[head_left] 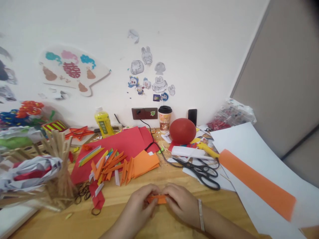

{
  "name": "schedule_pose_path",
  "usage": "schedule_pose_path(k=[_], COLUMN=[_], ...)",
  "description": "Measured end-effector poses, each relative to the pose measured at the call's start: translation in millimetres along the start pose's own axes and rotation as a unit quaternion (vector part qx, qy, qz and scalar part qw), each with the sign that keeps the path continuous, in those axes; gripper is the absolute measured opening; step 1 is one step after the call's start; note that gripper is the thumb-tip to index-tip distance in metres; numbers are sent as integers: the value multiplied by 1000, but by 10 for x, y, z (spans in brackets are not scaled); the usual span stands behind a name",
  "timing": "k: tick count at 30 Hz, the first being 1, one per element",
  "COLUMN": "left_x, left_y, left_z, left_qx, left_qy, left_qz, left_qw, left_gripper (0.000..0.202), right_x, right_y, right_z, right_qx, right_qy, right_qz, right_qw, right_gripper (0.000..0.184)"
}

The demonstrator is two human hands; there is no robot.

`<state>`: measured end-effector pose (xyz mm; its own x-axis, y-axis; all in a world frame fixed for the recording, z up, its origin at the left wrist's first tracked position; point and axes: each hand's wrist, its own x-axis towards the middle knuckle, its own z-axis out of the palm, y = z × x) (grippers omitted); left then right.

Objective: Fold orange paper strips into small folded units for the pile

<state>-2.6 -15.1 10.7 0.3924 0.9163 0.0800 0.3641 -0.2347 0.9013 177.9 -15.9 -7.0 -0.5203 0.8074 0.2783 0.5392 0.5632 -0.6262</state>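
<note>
Both hands meet over the wooden table (119, 212) near its front. Between the fingertips lies a small folded strip of orange paper (161, 199). My left hand (143, 202) is closed, thumb and fingers pinching the strip's left end. My right hand (179, 203) wears a pale bracelet (201, 215) at the wrist and pinches the right end. Fingers cover much of the strip. Beyond the hands are a stack of orange paper squares (146, 164) and a pile of folded orange strips (109, 166), with some white and yellow ones among them.
Black scissors (199, 172) lie right of centre, near a yellow glue gun (208, 150) with a cord. A long orange strip (259, 186) rests on white sheets at right. Red paper (112, 142), a drink bottle (104, 122), a lidded cup (164, 119), a red balloon (182, 131) and wooden sticks (57, 146) surround the workspace.
</note>
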Motion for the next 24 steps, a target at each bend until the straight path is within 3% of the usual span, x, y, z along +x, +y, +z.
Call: schedule_pose_path(k=[3,10,17,22,24], left_x=[9,73,27,66,81], left_y=[-47,-54,3,-51,-63], left_z=[16,-84,-138,-130,-112], left_qx=[-96,-209,-321,-267,-236], left_qy=[-20,-35,-5,-8,-21], left_qz=[-82,-165,-230,-202,-174], left_qw=[992,963,919,942,956], left_gripper=[22,20,22,39,42], right_x=[-13,-3,-5,-35,-35], right_y=[2,37,105,90,76], right_z=[0,-42,2,1,-9], right_qx=[-9,36,53,87,104], right_qy=[-29,8,25,18,38], right_qz=[-8,-59,-102,-95,-53], right_qw=[999,998,993,991,992], right_gripper=[26,32,40,34,33])
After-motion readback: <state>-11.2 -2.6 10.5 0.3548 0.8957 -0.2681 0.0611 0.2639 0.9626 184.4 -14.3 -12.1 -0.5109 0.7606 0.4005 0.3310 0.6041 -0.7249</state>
